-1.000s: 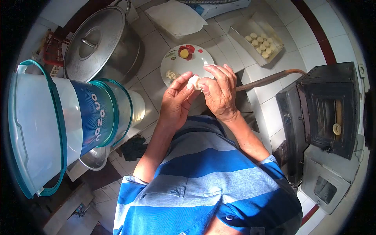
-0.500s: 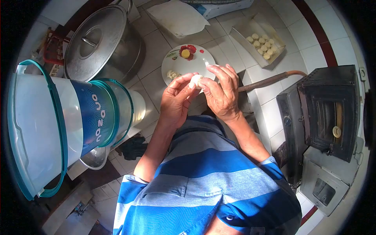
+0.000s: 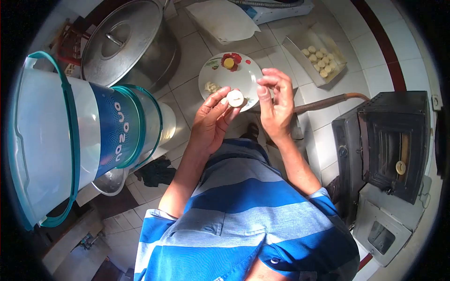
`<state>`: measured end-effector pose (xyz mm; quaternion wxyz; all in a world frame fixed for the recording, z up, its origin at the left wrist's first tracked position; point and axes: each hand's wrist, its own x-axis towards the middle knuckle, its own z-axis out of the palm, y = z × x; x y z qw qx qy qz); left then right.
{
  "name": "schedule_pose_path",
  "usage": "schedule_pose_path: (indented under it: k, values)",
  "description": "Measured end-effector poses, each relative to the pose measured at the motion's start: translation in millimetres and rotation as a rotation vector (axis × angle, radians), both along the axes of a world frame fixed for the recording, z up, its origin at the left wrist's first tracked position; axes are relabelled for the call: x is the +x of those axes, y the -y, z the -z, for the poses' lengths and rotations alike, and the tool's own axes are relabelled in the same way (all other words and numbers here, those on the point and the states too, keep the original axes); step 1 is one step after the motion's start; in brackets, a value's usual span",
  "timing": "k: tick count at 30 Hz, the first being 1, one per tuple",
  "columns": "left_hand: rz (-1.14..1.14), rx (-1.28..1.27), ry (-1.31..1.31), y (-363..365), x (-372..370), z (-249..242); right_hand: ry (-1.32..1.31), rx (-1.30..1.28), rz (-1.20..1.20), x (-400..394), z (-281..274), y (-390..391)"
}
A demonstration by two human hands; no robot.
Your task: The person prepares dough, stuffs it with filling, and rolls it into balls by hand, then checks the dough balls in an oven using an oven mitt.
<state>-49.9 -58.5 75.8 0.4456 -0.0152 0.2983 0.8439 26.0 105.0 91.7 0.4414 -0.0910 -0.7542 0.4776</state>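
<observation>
A small round piece of pale dough (image 3: 235, 98) is pinched between the thumb and fingers of my left hand (image 3: 211, 119), above the near edge of a plate. My right hand (image 3: 277, 105) is raised just right of it, fingers apart and holding nothing. The white plate (image 3: 206, 77) has red flowers painted on it. On it lie a small yellow round thing (image 3: 228, 63) at the top and a crumbly pale lump (image 3: 212, 87) at the left. Several round dough pieces (image 3: 320, 60) sit in a rectangular metal tray (image 3: 302, 50) at the upper right.
A large lidded metal pot (image 3: 117, 47) stands upper left, with a big teal-handled bucket (image 3: 79, 136) nearer. White paper (image 3: 222, 21) lies behind the plate. At the right are a dark oven-like box (image 3: 396, 140) and a hose (image 3: 328, 101).
My right hand has come away from the dough piece and moved slightly right. The dough stays in my left hand, its flat round face now showing. The view has shifted a little.
</observation>
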Motion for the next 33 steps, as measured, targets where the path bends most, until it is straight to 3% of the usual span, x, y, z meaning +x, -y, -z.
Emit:
schedule_pose_path:
  k: [1,2,4,6,12,14,17,22,24,28,33]
  values:
    - [-0.007,0.000,-0.002,3,0,2,0.032,-0.186,-0.007,-5,7,-1]
    - [-0.016,-0.025,0.015,6,-1,4,0.030,-0.185,-0.014,-8,20,-4]
    - [-0.035,-0.045,0.026,12,-3,4,0.322,-0.217,-0.012,-15,57,-14]
    - [-0.047,-0.001,0.070,22,-3,4,0.456,0.000,-0.048,-27,81,-17]
    - [-0.157,-0.095,0.064,41,0,18,0.489,0.228,-0.116,-68,123,0]
    - [-0.171,-0.147,0.026,40,-1,14,0.557,0.414,-0.130,-79,131,5]
    - [-0.197,-0.233,-0.044,34,-1,15,0.637,0.452,-0.218,-81,142,8]
    - [-0.230,-0.311,-0.145,26,-3,10,0.547,0.256,-0.268,-52,81,7]
    - [-0.255,-0.377,-0.214,22,-1,4,0.524,-0.094,-0.369,-36,35,4]
    - [-0.232,-0.237,-0.126,16,1,0,0.480,-0.005,-0.448,-15,-19,-2]
    - [-0.156,-0.353,-0.332,9,7,-1,0.497,0.077,-0.471,-9,-35,0]
